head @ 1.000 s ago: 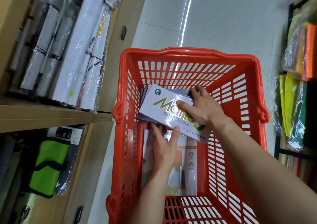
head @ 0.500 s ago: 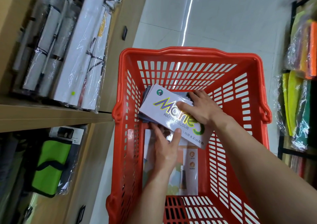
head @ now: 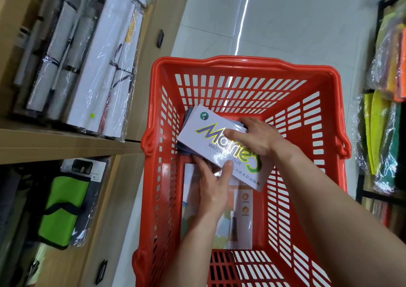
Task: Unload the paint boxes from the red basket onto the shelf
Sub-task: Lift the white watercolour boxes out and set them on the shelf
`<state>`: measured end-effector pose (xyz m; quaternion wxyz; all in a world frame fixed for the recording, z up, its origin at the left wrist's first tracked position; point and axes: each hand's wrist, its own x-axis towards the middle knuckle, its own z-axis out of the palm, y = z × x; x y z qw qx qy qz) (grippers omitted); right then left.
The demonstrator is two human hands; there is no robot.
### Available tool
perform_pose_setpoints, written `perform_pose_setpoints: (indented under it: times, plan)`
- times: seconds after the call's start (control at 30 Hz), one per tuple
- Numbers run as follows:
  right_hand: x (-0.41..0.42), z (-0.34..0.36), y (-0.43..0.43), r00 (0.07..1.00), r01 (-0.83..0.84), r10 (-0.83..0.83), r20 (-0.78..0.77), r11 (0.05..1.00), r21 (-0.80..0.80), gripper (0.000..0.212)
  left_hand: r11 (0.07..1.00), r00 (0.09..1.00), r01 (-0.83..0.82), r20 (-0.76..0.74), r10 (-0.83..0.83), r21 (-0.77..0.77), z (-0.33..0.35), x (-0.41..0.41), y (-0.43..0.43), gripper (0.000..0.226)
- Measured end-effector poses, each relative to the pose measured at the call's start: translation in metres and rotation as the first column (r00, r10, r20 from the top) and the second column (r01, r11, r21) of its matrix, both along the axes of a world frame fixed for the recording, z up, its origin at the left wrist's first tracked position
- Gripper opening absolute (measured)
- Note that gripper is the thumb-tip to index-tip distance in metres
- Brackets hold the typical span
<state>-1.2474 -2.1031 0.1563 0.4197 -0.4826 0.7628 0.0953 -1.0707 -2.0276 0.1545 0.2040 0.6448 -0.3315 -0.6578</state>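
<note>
A red basket (head: 246, 67) stands on the floor in front of me. Inside it, both hands hold a stack of white water colour paint boxes (head: 204, 137) lifted off the bottom. My right hand (head: 257, 139) grips the stack from the top and far edge. My left hand (head: 211, 185) supports it from below, thumb on the near edge. Darker boxes show under the top box. Another flat illustrated box (head: 239, 220) lies on the basket floor beneath. The wooden shelf (head: 66, 141) is to the left of the basket.
The upper shelf holds wrapped white paper rolls (head: 103, 67). Below it sits a green and black pouch (head: 63, 207) in plastic. A rack of coloured wrapped sheets (head: 386, 111) stands at the right. White tiled floor (head: 285, 23) lies beyond the basket.
The hands and the stack of boxes have barely moved; the stack stays held inside the basket. The view has shifted slightly.
</note>
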Motion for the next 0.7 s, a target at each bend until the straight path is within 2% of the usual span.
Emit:
perform_pose_setpoints:
  times: [0.2,0.3,0.4,0.47,0.63,0.7]
  plan:
    - [0.001,0.002,-0.002,0.998,-0.016,0.017,-0.06,0.999,0.027,0.114,0.998,0.999,-0.052,0.011,0.051,0.038,-0.004,-0.005,-0.002,0.094]
    - [0.004,0.004,-0.002,0.999,0.026,-0.026,-0.031,1.0,0.003,0.111,1.0,0.999,-0.02,0.04,0.019,0.015,-0.005,-0.002,0.003,0.089]
    - [0.009,0.004,0.001,0.998,-0.046,0.048,-0.038,0.998,0.054,0.112,1.0,1.0,-0.006,0.027,0.006,0.008,-0.007,0.001,0.004,0.092]
    - [0.009,0.006,0.001,0.999,-0.026,0.028,-0.016,0.997,0.07,0.116,1.0,0.999,0.014,0.033,-0.015,0.003,-0.008,0.003,0.004,0.088]
    - [0.007,0.009,0.0,0.999,0.003,-0.005,0.04,0.998,0.06,0.088,0.998,0.999,0.032,0.038,-0.03,-0.049,-0.009,0.005,0.007,0.088]
    - [0.006,0.011,-0.003,0.996,0.038,-0.041,0.079,0.998,0.046,0.095,0.997,0.999,0.026,0.036,-0.023,-0.078,-0.011,0.007,0.007,0.083]
